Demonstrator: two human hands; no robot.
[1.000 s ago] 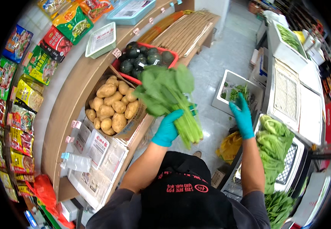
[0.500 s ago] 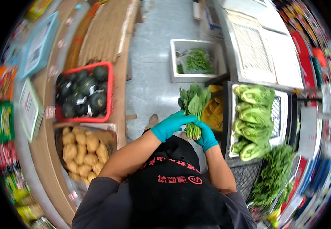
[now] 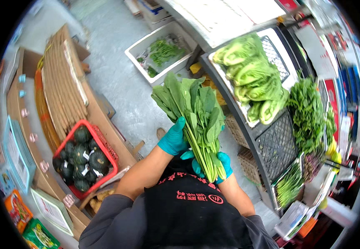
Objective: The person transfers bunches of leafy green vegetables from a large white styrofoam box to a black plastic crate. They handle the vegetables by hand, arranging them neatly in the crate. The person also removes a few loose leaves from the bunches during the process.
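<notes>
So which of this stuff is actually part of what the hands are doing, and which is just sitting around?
In hand:
- bunch of leafy greens
- left hand, on the bunch's side
- right hand, gripping the stems

Lying about:
- red basket of dark squash
- white bin of trimmings
- cabbages on the rack

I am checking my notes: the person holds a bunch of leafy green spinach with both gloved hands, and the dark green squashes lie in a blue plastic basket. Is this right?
Not quite: in the head view the plastic basket holding the dark green squashes is red, not blue. The rest stands: both teal-gloved hands, left hand and right hand, hold the bunch of leafy green spinach.
</notes>
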